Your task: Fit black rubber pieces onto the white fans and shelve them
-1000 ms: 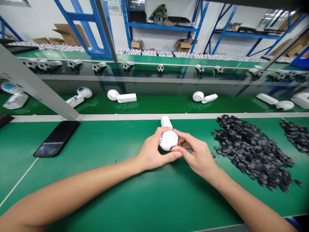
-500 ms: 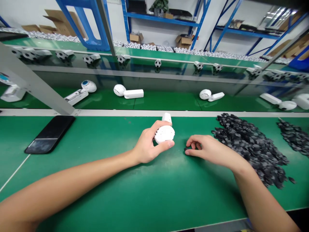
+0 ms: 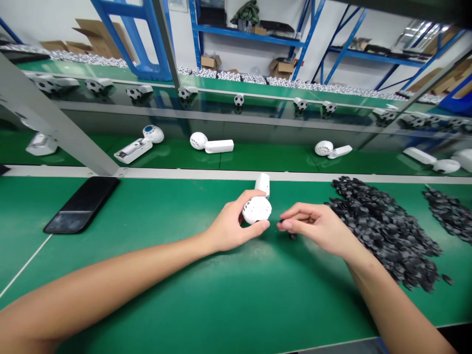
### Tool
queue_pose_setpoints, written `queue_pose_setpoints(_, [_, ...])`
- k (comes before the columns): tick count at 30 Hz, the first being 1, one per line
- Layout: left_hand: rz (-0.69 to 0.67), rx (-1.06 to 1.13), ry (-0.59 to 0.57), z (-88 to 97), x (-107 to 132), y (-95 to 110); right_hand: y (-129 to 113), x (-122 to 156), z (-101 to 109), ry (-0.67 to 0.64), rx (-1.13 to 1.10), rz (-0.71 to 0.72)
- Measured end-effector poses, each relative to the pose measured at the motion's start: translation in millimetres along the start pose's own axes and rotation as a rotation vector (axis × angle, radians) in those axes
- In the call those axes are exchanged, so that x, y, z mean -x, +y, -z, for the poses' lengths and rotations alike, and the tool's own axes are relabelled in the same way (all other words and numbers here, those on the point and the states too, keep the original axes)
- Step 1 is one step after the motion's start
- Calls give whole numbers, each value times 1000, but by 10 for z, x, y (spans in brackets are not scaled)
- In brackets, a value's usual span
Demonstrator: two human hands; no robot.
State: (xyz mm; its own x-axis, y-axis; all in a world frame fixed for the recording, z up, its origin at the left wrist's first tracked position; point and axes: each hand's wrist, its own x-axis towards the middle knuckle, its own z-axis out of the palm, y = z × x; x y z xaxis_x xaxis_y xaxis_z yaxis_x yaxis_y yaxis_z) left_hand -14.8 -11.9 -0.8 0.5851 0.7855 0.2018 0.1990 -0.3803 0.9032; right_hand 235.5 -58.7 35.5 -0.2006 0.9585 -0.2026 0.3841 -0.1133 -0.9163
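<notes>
My left hand is closed around the round head of a white handheld fan, thumb below and fingers above. The fan's handle points away from me, toward the belt. Just to the right, my right hand pinches a small black piece between thumb and fingertips, a short gap from the fan head. Beneath that hand another small black piece lies on the green table. A big pile of flat black pieces spreads beside my right forearm.
A black phone lies at the left, by a grey metal post. Beyond the pale rail, white fans lie spaced along a green conveyor belt. Football-patterned pieces line a shelf above. A smaller black pile is at far right.
My right hand has lifted the small black piece and brought it left, nearer the fan head, uncovering another piece on the table. Fans on the belt have shifted right.
</notes>
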Motion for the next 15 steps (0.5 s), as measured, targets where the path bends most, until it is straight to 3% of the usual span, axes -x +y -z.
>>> queue_pose_setpoints(9, [-123,-71,-21,-96,-3,-155,-7,30,-268,28,-141,1])
queue_pose_setpoints(15, [-162,-217,-68,-97,27,-91,-16,11,-412,97,-77,72])
